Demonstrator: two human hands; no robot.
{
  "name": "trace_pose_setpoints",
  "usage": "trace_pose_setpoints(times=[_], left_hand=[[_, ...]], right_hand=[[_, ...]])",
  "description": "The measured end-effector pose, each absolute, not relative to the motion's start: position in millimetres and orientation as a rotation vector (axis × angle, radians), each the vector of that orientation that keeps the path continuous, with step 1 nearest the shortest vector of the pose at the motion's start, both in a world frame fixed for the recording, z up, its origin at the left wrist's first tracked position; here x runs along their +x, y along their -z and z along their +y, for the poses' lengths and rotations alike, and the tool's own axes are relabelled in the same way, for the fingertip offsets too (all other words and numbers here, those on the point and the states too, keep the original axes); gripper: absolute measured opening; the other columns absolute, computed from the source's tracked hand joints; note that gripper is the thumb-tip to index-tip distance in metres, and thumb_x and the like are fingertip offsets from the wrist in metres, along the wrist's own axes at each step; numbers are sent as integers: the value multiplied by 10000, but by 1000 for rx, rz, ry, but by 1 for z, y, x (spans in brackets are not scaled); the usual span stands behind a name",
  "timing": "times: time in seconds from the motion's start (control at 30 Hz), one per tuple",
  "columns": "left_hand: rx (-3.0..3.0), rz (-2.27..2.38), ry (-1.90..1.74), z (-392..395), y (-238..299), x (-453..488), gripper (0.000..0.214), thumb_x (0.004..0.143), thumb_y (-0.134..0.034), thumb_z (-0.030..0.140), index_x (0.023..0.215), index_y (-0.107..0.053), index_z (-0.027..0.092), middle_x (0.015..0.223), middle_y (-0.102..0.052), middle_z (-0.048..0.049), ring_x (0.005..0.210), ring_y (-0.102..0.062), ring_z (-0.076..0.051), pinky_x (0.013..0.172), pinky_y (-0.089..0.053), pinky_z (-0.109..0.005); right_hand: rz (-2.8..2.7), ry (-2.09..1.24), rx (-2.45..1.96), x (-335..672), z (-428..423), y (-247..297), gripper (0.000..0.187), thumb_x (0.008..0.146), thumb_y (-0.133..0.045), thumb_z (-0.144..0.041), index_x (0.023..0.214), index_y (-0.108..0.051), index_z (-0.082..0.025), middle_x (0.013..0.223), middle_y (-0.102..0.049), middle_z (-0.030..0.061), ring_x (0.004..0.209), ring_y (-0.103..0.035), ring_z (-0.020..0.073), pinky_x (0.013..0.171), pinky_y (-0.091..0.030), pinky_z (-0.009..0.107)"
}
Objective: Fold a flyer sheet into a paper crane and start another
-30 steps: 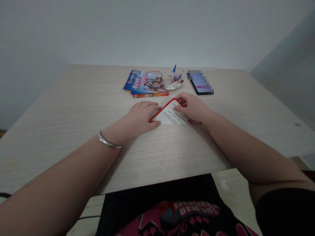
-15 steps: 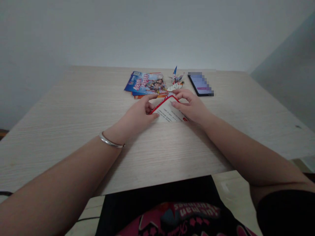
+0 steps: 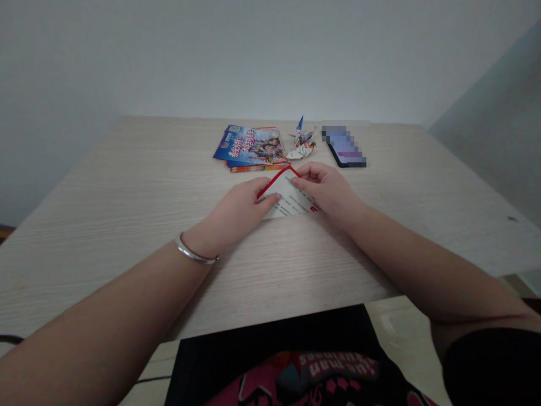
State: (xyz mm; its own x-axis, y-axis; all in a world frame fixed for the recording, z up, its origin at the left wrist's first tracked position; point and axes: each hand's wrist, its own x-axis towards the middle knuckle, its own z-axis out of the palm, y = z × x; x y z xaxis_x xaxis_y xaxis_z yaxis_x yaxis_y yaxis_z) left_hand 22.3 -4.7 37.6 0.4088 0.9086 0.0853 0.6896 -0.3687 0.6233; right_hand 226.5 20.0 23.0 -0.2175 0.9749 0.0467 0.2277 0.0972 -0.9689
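Note:
A folded sheet of paper, white with printed lines and a red edge, is held between my two hands above the table. Its red-edged corner points away from me. My left hand pinches the left side, thumb on the printed face and fingers behind. On the right side, my right hand grips the paper near its top corner with thumb and curled fingers. The fingers behind the sheet are partly hidden.
Beyond my hands lies a stack of colourful printed leaflets. Beside it are a blue-and-white folded paper crane and a whitish folded paper piece. A phone rests to their right on the light wooden table.
Both hands have come slightly nearer to me with the paper. My left thumb has slid further across the printed face, and its fingers have closed in along the left edge.

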Motion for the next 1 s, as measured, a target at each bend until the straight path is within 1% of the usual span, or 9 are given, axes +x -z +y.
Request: trace_pose_setpoints(times=[0.07,0.17,0.33,0.53,0.63,0.73,0.8,0.9,1.0], left_hand=[[2165,1377,-546,-5,-38,23,327,961,-508,377,1112,-706,165,1081,-768,-86,947,-680,-254,892,-516,-393],[2153,1387,-493,-6,-41,24,309,961,-493,380,1055,-698,168,1017,-761,-83,892,-676,-247,858,-517,-388],[2123,1356,-496,-8,-41,27,346,948,-488,379,1118,-677,143,1062,-748,-108,922,-671,-251,886,-513,-408],[2080,1273,-529,-10,-38,27,334,950,-491,374,1125,-665,150,1043,-749,-89,907,-671,-236,871,-538,-398],[2054,1254,-538,-11,-39,27,339,938,-556,404,1142,-669,158,1080,-757,-87,903,-688,-228,827,-557,-370],[1927,1258,-493,-11,-40,29,385,895,-656,402,1198,-659,166,1082,-768,-79,764,-706,-192,680,-556,-318],[1878,1285,-446,-11,-41,29,348,885,-673,386,1160,-669,173,975,-774,-56,622,-671,-160,598,-527,-301],[1908,1318,-416,-10,-42,29,276,883,-665,372,1079,-686,179,839,-752,-30,541,-618,-144,566,-499,-299],[1956,1342,-415,-8,-41,29,266,876,-665,376,1050,-687,177,818,-746,-35,578,-629,-160,584,-486,-310]], right_hand=[[-1563,-1234,-1189,224,19,-22,143,831,-719,-302,946,-664,-238,900,-769,10,792,-696,172,705,-585,328],[-1579,-1235,-1166,221,18,-21,174,840,-720,-347,970,-689,-237,875,-765,1,750,-680,159,676,-572,312],[-1576,-1199,-1150,220,14,-24,220,823,-732,-435,879,-690,-226,829,-733,2,721,-642,148,639,-531,293],[-1618,-1139,-1202,219,14,-23,290,820,-712,-524,869,-647,-245,796,-684,-4,704,-613,159,594,-483,293],[-1603,-1119,-1208,219,15,-22,276,819,-692,-516,848,-619,-252,772,-656,-10,682,-579,157,593,-461,295],[-1637,-1006,-1244,221,17,-22,204,865,-637,-446,829,-577,-254,772,-646,-7,689,-568,158,624,-452,301],[-1706,-887,-1299,224,17,-23,183,909,-590,-411,820,-539,-260,758,-632,-9,691,-568,163,633,-439,305],[-1847,-688,-1372,227,16,-25,180,958,-538,-387,830,-506,-264,744,-617,-5,705,-574,178,639,-414,317],[-1972,-509,-1415,229,16,-26,156,976,-523,-369,867,-518,-257,803,-658,18,740,-591,196,675,-407,339]])
